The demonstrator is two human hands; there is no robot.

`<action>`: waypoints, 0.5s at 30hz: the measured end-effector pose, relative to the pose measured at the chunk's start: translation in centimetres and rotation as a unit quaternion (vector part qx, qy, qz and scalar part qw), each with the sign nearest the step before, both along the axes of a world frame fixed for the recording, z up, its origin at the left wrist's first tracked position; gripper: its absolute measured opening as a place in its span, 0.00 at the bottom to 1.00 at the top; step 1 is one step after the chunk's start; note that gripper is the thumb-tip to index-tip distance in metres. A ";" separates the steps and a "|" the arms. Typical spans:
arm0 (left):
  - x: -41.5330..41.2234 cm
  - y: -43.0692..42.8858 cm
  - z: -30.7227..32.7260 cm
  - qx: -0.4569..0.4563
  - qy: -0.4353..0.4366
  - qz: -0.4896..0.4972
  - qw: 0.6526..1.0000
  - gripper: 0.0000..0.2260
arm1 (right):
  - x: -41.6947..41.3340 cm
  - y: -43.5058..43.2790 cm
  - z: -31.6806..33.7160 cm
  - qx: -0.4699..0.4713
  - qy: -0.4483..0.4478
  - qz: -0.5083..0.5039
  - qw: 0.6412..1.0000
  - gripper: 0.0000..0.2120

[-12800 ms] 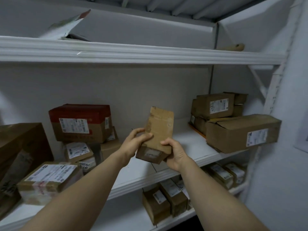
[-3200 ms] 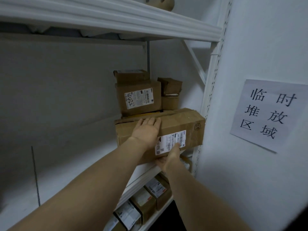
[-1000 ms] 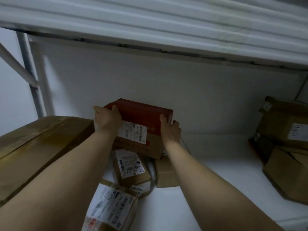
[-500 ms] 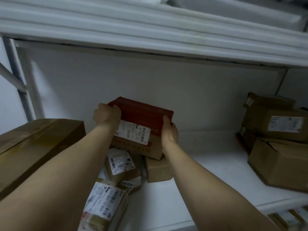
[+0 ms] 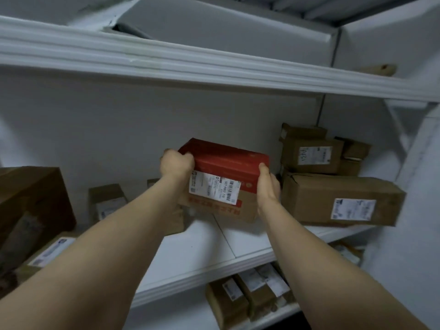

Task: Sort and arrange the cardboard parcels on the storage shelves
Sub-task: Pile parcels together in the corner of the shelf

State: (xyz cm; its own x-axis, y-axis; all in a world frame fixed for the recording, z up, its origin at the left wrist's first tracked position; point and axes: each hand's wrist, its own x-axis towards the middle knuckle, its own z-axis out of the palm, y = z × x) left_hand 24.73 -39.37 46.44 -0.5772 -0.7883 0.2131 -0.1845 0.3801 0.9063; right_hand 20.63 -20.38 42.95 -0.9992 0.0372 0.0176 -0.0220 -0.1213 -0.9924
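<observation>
**Red-topped parcel (image 5: 228, 163) in both hands, over mid shelf (image 5: 202, 253)**

L hand (image 5: 176, 163) grips the red-topped parcel at its top-left corner, fingers curled over the red edge. R hand (image 5: 267, 186) clasps the opposite end, thumb up on the red top edge and palm against the side. Its other fingers are hidden behind the cardboard.

The parcel is tilted, right end lower. Its top is red and its lower half brown, w/ a white shipping label (image 5: 214, 188) and barcode facing the camera. Its bottom edge sits low over the mid shelf, but I can't tell if it touches the board.

Around the red-topped parcel:
- **Just right, near R hand:** long brown box (image 5: 333, 198) lying lengthwise, label on its front.
- **Up-right, behind the long one:** labelled box (image 5: 312, 156) w/ handwriting on its sticker and a thin flat box (image 5: 302, 132) on top. Smaller boxes (image 5: 354, 151) are stacked beside it.
- **Left, partly behind L forearm:** small brown box (image 5: 107, 198), too blurred to read.
- **Far left:** big brown box (image 5: 31, 198).
- **Down-left:** flat parcel (image 5: 52, 251) w/ label facing up, lying in front of the big brown box.
- **Below:** lower shelf (image 5: 273, 313) w/ several labelled parcels (image 5: 250, 289) packed side by side.
- **Above:** white upper shelf (image 5: 190, 65) spans the whole view.
</observation>
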 end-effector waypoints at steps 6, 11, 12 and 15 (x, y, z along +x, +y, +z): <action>0.1 6.5 -3.0 0.023 -0.024 -0.028 0.999 0.17 | 0.3 6.7 -2.9 0.011 -0.039 -0.003 0.999 0.22; 1.4 8.7 -6.5 0.064 -0.036 -0.031 0.997 0.16 | 1.2 9.2 -5.4 -0.026 -0.086 0.036 0.995 0.20; 1.8 8.8 -7.2 0.071 -0.037 -0.035 0.996 0.17 | 1.3 9.5 -5.8 -0.026 -0.087 0.044 0.995 0.20; 2.7 8.9 -9.0 0.089 -0.021 -0.044 0.995 0.18 | 1.5 10.2 -6.9 -0.035 -0.088 0.073 0.993 0.20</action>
State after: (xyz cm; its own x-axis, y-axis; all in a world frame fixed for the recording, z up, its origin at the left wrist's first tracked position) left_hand 27.44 -30.48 37.43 -0.6510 -0.7574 0.0499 -0.1960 0.2313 0.9529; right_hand 22.15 -10.19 36.03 -0.9814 -0.1130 -0.1554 0.1740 -0.1788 -0.9684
